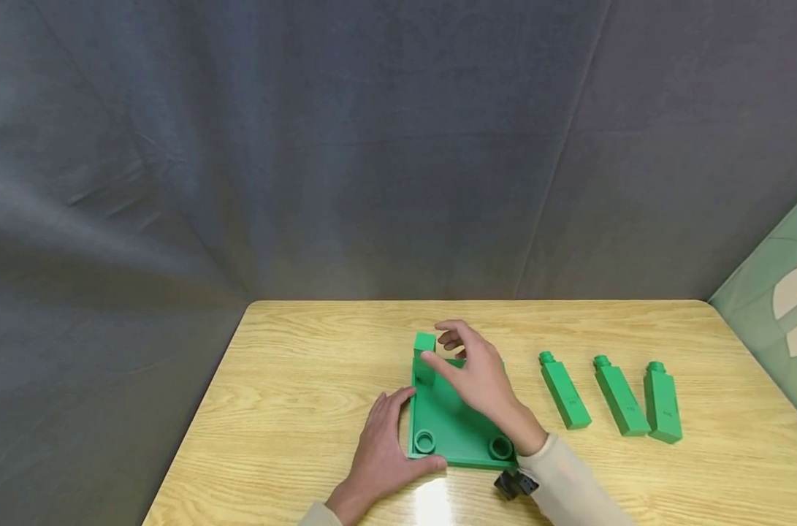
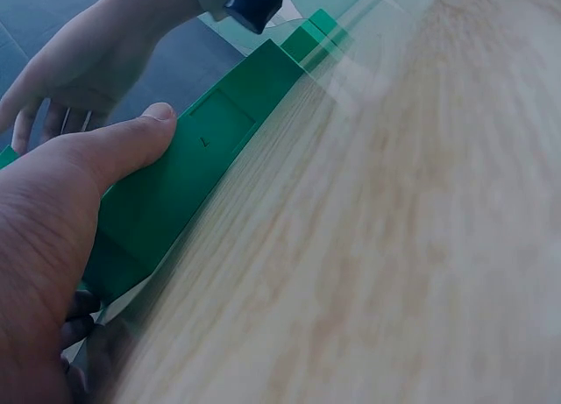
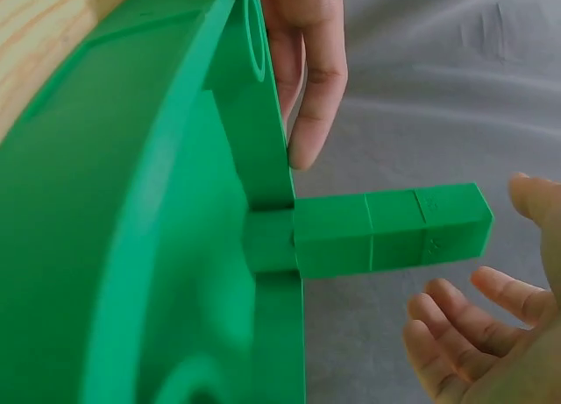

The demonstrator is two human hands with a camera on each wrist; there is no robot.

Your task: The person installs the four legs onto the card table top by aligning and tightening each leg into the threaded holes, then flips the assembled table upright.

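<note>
A green tray [image 1: 454, 416] is set on the wooden table [image 1: 293, 394], its hollow side turned up. Its near left corner is held by the left hand [image 1: 385, 446], the thumb being pressed along the near wall and the fingers spread along the left wall. At the far left corner a green post [image 1: 425, 343] is stood upright. Beside it the right hand [image 1: 480, 372] is held with its fingers parted and softly bent; nothing is gripped, and in the right wrist view a gap is seen between fingertips and post. Round sockets are seen at the near left [image 1: 424, 441] and near right [image 1: 501, 448] corners. To the right of the tray, three loose posts [image 1: 622, 400] are laid on the table, their threaded necks pointed away from the person. A dark curtain [image 1: 385, 146] is hung behind.
</note>
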